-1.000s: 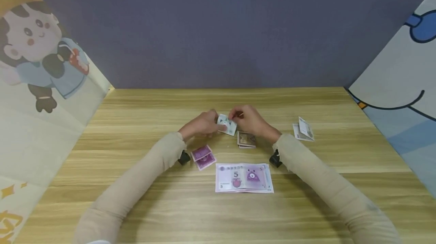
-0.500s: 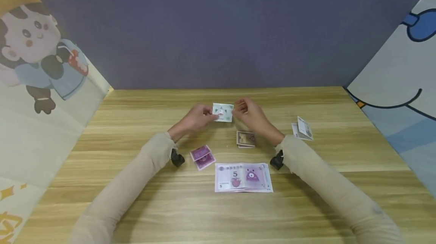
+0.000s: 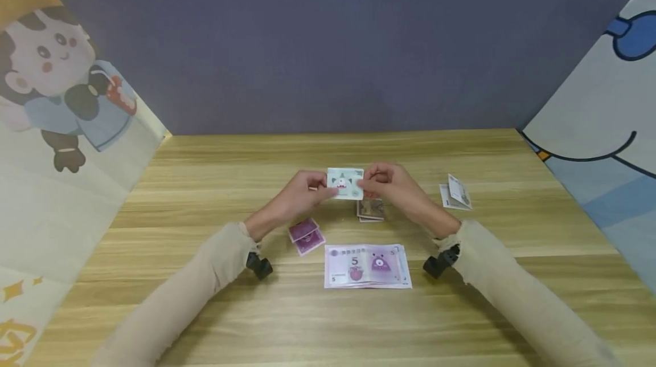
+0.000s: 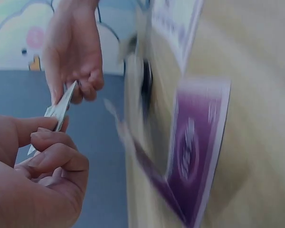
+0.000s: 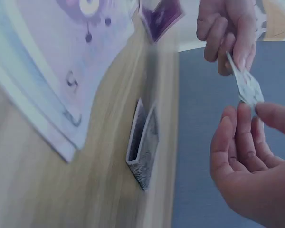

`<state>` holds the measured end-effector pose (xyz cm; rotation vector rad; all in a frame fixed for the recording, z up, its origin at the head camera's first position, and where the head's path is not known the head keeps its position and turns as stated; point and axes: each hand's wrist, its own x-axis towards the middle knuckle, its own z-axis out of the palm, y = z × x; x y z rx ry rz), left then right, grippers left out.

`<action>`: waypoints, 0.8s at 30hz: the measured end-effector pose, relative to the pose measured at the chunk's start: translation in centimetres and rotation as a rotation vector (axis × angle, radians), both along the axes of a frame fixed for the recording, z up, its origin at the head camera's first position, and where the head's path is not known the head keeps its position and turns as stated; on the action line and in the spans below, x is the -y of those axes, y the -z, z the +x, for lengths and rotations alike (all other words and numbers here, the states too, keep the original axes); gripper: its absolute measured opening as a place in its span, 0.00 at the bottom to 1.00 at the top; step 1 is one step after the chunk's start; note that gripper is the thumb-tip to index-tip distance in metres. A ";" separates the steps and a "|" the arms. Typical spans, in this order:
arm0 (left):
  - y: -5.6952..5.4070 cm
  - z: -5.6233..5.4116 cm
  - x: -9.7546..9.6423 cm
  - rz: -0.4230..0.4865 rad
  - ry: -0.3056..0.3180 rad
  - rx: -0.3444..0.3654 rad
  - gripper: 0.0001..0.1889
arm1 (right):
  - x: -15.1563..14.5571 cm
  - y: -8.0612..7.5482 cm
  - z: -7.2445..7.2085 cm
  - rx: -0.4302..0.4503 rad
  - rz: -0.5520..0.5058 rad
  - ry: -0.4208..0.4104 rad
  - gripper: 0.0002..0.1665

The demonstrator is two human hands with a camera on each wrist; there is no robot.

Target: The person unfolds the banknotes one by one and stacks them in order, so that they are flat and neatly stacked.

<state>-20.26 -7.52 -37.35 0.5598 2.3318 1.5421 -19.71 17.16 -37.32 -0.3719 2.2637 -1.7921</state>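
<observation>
A pale green play banknote (image 3: 349, 176), folded small with a cartoon face on it, is held up between both hands over the table. My left hand (image 3: 304, 191) pinches its left end, thumb in front. The right hand (image 3: 394, 184) pinches the opposite end between thumb and fingers. Seen nearly edge-on in the left wrist view, the banknote (image 4: 64, 107) stretches from one hand to the other. Below it lies a brown folded banknote (image 3: 370, 210), partly hidden behind the right hand. A purple folded banknote (image 3: 307, 237) lies nearer the left wrist.
Flat banknotes (image 3: 366, 267) lie overlapping in front, a lilac 5 on top. Off to the right, a whitish folded banknote (image 3: 456, 193) stands half open on the wooden table (image 3: 215, 310). A dark partition (image 3: 338, 53) rises along the back edge.
The green banknote was tilted, then levelled and raised, and now sits slightly lower and further right. The right hand has shifted to grip its right end. The other banknotes stayed put.
</observation>
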 end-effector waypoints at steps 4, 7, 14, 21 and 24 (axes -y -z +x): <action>-0.6 2.2 -0.4 0.038 0.030 -0.016 0.16 | -1.0 -0.4 2.0 -0.009 0.013 -0.042 0.14; -0.7 3.6 -0.6 0.053 0.044 0.015 0.16 | -1.3 -0.6 3.3 0.002 0.014 -0.062 0.14; -0.3 5.7 -0.9 0.115 0.084 0.102 0.14 | -1.6 -0.5 5.9 0.012 -0.004 -0.065 0.12; 0.6 7.2 -1.4 0.144 0.048 0.141 0.08 | -1.5 0.0 7.7 -0.046 0.044 -0.006 0.11; 0.8 7.9 -1.7 0.141 0.033 0.160 0.08 | -1.5 0.2 8.3 -0.061 0.085 0.033 0.10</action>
